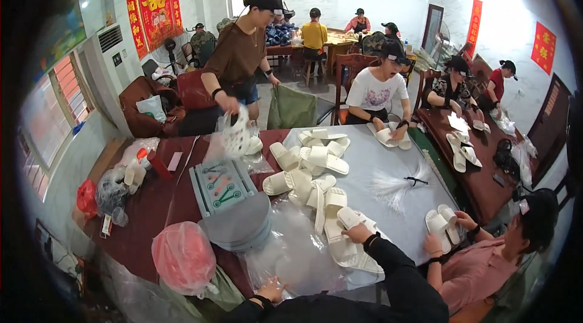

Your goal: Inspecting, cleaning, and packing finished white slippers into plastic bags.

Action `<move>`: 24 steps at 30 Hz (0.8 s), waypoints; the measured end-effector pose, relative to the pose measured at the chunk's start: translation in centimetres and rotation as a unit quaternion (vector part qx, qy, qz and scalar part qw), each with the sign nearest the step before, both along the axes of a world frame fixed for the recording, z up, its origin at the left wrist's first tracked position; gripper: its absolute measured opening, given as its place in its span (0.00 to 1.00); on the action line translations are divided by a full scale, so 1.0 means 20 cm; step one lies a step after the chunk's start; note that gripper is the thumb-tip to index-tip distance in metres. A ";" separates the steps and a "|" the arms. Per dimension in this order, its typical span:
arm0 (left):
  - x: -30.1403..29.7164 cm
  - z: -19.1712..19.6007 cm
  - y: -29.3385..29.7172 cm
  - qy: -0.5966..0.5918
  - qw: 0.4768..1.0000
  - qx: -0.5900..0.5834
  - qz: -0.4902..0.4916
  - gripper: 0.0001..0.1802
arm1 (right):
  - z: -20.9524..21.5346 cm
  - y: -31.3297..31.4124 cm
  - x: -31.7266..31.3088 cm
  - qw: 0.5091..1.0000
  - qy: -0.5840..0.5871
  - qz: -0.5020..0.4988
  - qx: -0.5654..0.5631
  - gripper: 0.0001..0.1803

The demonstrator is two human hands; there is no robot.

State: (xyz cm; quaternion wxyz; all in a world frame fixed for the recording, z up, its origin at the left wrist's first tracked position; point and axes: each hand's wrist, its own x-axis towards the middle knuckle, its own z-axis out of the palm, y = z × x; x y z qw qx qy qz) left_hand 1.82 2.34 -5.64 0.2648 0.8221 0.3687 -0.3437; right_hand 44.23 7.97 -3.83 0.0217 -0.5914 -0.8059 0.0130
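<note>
Over the near side of a pile of cream-white slide slippers [297,182], my right hand [359,233] closes its fingers around the end of one slipper [348,217]. That slipper rests on others of the same kind. At the table's near edge my left hand [271,290] lies with its fingers apart on clear plastic bags [291,256]. Left of the bags stands a grey stack of flat rounded pieces [238,226], beside a grey-green plastic case [222,186] with green and red parts on top.
A red plastic bag [183,257] sits front left. Across the table a standing person [243,50] holds white slippers in clear plastic. A seated person [378,92] and another at right [480,256] handle slippers. A bundle of white plastic strands [401,184] lies on the grey tabletop.
</note>
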 end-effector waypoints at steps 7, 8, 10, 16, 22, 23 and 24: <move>-0.05 0.05 -0.06 -0.057 0.998 0.024 0.025 0.30 | 0.18 0.03 -0.13 0.991 -0.026 0.006 -0.130 0.11; -0.06 0.06 -0.07 -0.066 0.997 0.022 0.032 0.30 | 0.21 0.05 -0.14 0.986 -0.059 -0.007 -0.154 0.10; -0.07 0.07 -0.08 -0.069 0.997 0.021 0.038 0.30 | 0.26 0.07 -0.16 0.979 -0.092 -0.019 -0.178 0.09; -0.08 0.05 -0.09 -0.093 0.994 0.050 0.026 0.30 | 0.38 0.09 -0.17 0.988 -0.070 -0.121 -0.064 0.07; -0.14 -0.06 -0.10 -0.138 0.986 0.098 0.002 0.31 | 0.75 -0.01 -0.59 0.950 0.150 -0.272 -0.020 0.09; -0.13 -0.04 -0.10 -0.138 0.985 0.103 -0.009 0.30 | 0.72 -0.05 -0.66 0.921 0.233 -0.309 -0.041 0.10; -0.13 -0.02 -0.09 -0.138 0.985 0.098 -0.015 0.30 | 0.69 -0.09 -0.73 0.883 0.315 -0.343 -0.060 0.12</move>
